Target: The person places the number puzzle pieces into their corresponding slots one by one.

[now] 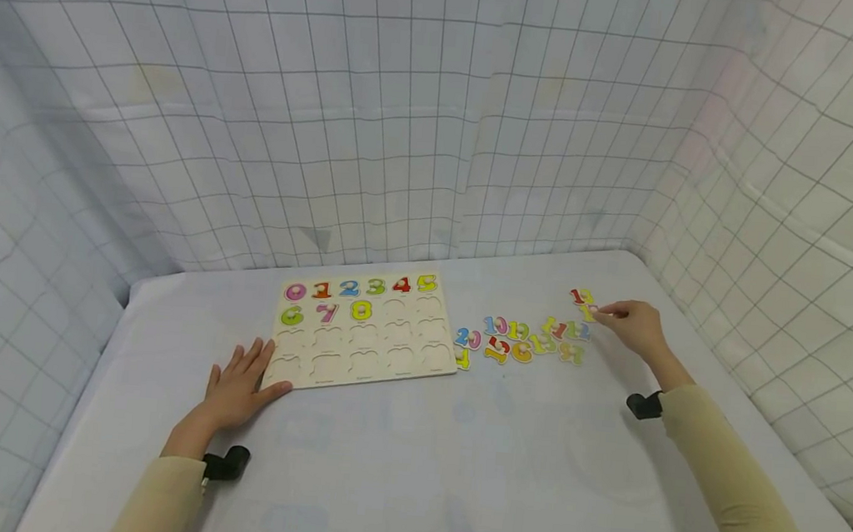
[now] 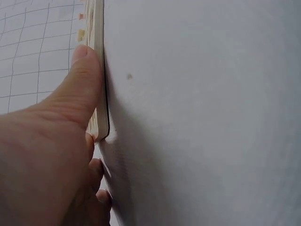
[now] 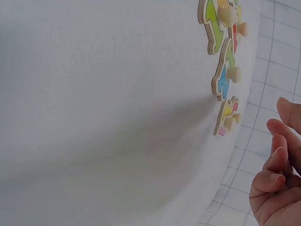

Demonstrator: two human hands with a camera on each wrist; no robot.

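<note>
A wooden number puzzle board point(image 1: 359, 359) lies on the table, with the pieces 0 to 8 seated in its upper two rows. My left hand point(image 1: 236, 386) rests at the board's front-left corner, fingers spread; in the left wrist view the thumb point(image 2: 82, 80) lies against the board edge point(image 2: 99, 108). My right hand point(image 1: 634, 326) is over a yellow and pink number piece point(image 1: 586, 313) at the far right. In the right wrist view, thumb and bent fingers stand apart, with nothing visible between them, and that piece point(image 3: 226, 117) lies on the cloth.
Several loose two-digit pieces lie right of the board, among them a 20 point(image 1: 468, 338), a 15 point(image 1: 497, 350) and a 10 point(image 1: 495, 325). Wooden knobs point(image 3: 233, 74) stick up from the pieces. Grid-patterned white cloth point(image 1: 407, 131) hangs behind and beside the table.
</note>
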